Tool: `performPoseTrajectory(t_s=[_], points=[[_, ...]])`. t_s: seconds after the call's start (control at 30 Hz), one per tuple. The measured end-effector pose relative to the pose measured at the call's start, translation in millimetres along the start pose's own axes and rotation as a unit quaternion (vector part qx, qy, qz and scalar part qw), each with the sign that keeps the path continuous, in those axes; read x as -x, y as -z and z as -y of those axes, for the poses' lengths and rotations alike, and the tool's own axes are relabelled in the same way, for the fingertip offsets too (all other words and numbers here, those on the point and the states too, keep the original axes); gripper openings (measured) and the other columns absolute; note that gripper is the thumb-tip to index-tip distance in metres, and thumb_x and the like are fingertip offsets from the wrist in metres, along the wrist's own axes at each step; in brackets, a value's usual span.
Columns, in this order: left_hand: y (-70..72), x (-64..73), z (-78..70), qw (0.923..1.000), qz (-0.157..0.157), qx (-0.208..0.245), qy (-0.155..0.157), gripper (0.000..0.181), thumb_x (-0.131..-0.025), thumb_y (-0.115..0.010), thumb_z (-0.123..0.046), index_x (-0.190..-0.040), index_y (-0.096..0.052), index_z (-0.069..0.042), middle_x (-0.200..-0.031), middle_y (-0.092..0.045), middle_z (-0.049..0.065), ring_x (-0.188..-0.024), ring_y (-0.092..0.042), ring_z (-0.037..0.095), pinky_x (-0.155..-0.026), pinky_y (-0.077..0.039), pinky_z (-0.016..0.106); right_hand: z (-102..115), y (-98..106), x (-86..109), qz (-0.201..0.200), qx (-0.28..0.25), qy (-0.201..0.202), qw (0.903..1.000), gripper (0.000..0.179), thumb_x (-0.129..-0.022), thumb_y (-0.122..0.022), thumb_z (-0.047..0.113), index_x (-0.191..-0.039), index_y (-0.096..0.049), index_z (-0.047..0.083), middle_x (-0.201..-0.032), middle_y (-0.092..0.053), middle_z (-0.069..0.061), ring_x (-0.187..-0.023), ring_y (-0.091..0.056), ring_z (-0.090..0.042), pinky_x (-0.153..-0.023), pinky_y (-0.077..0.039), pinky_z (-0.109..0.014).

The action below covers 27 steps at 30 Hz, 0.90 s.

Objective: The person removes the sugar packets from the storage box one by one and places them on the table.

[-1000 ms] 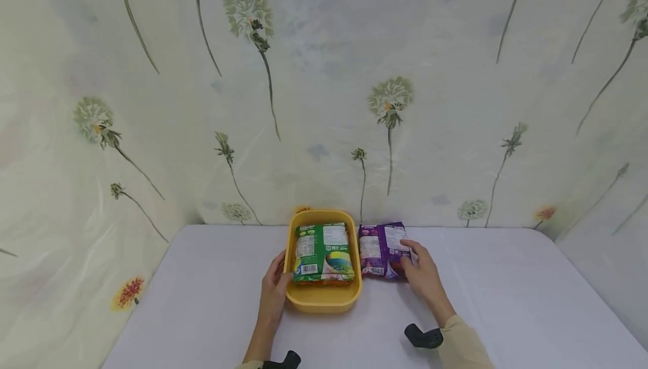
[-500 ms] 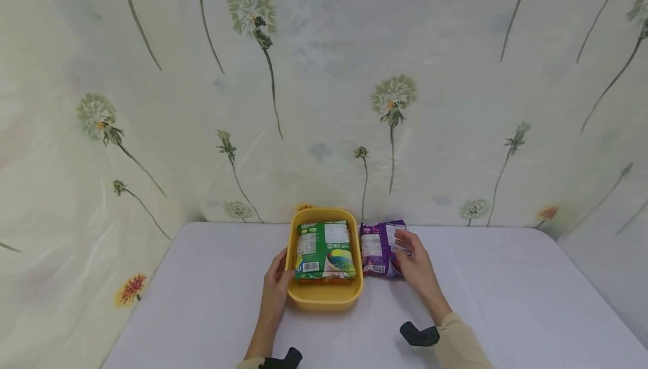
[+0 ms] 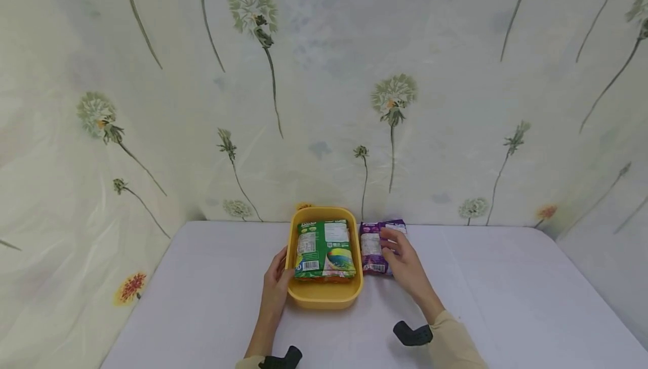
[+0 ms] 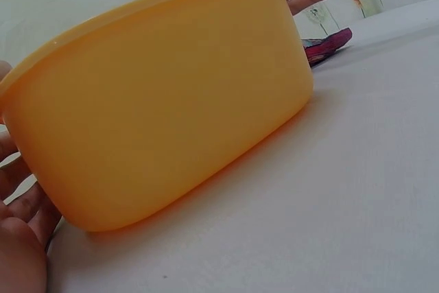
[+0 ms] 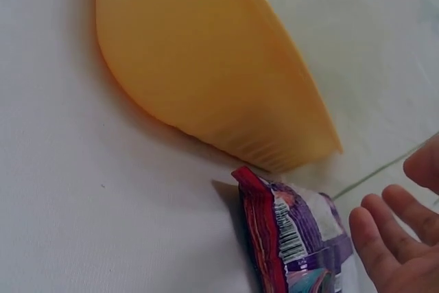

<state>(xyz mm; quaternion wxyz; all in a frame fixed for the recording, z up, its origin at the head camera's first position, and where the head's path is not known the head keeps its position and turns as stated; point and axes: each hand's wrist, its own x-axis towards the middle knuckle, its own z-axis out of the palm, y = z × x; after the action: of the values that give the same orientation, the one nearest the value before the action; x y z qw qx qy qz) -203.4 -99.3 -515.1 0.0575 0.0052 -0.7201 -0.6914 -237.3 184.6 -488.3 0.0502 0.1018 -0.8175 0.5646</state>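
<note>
My left hand (image 3: 275, 287) holds the left side of a yellow plastic basket (image 3: 324, 300), its thumb at the rim and its fingers along the outer wall. In the basket lies a green printed packet (image 3: 324, 250), with a bit of orange showing beneath it. A purple packet (image 3: 372, 248) lies on the table just right of the basket. My right hand (image 3: 407, 268) hovers over that packet's right part, hiding some of it. In the right wrist view its fingers (image 5: 394, 231) are spread and relaxed, holding nothing, with the purple packet (image 5: 309, 238) beside them.
A white-covered table (image 3: 486, 290) extends to both sides of the basket. Behind it hangs a pale sheet (image 3: 324, 104) printed with dandelions, close to the back of the basket and packet. Black camera mounts (image 3: 412, 333) sit at both wrists.
My right hand has lifted off the purple packet's right edge and moved left over it towards the basket. The left hand stays at the basket. The view has shifted slightly.
</note>
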Motion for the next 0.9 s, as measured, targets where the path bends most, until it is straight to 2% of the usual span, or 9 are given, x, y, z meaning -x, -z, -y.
performPoseTrajectory(t_s=[0.07, 0.33, 0.6, 0.8, 0.9], points=[[0.0, -0.1, 0.4, 1.0000, 0.001, 0.002, 0.000, 0.053, -0.091, -0.045, -0.001, -0.143, -0.038, -0.007, -0.147, -0.042, 0.013, -0.135, -0.043, 0.028, -0.110, -0.036, 0.041, -5.2, -1.1, -1.9, -0.003, 0.003, 0.003, 1.0000, 0.044, -0.096, -0.045, 0.002, -0.139, -0.038, 0.005, -0.141, -0.044, -0.018, -0.128, -0.048, -0.035, -0.104, -0.042, -0.051], [0.2, 1.4, -1.1, 1.0000, 0.002, 0.002, 0.000, 0.053, -0.091, -0.045, -0.001, -0.143, -0.038, -0.007, -0.147, -0.041, 0.013, -0.135, -0.042, 0.028, -0.110, -0.036, 0.041, -0.9, -8.3, -2.6, 0.001, -0.010, 0.019, 0.9998, 0.044, -0.094, -0.046, -0.002, -0.137, -0.040, 0.003, -0.137, -0.046, -0.022, -0.123, -0.052, -0.037, -0.101, -0.047, -0.041], [-0.5, -0.4, 0.4, 1.0000, -0.001, -0.004, -0.001, 0.053, -0.091, -0.046, -0.002, -0.143, -0.038, -0.007, -0.147, -0.042, 0.014, -0.134, -0.043, 0.029, -0.109, -0.038, 0.040, 7.0, -12.9, -2.5, 0.015, -0.010, 0.019, 0.9997, 0.044, -0.095, -0.046, -0.001, -0.137, -0.040, 0.006, -0.136, -0.047, -0.019, -0.122, -0.053, -0.035, -0.102, -0.045, -0.044], [0.1, -10.0, 23.1, 0.9999, -0.001, 0.016, -0.004, 0.053, -0.092, -0.047, -0.002, -0.143, -0.039, -0.011, -0.148, -0.041, 0.011, -0.135, -0.042, 0.028, -0.109, -0.037, 0.039, 12.8, -16.8, -1.4, 0.025, 0.002, 0.023, 0.9994, 0.042, -0.095, -0.048, 0.005, -0.136, -0.042, 0.010, -0.135, -0.050, -0.015, -0.122, -0.054, -0.032, -0.099, -0.048, -0.040], [-0.2, -12.5, 32.2, 0.9998, -0.007, 0.021, -0.004, 0.052, -0.092, -0.047, -0.004, -0.142, -0.041, -0.016, -0.147, -0.042, 0.008, -0.135, -0.043, 0.024, -0.109, -0.037, 0.037, 13.9, -18.9, -0.7, 0.034, -0.011, 0.024, 0.9991, 0.041, -0.096, -0.049, 0.008, -0.136, -0.043, 0.013, -0.135, -0.049, -0.013, -0.123, -0.053, -0.033, -0.100, -0.048, -0.038]])
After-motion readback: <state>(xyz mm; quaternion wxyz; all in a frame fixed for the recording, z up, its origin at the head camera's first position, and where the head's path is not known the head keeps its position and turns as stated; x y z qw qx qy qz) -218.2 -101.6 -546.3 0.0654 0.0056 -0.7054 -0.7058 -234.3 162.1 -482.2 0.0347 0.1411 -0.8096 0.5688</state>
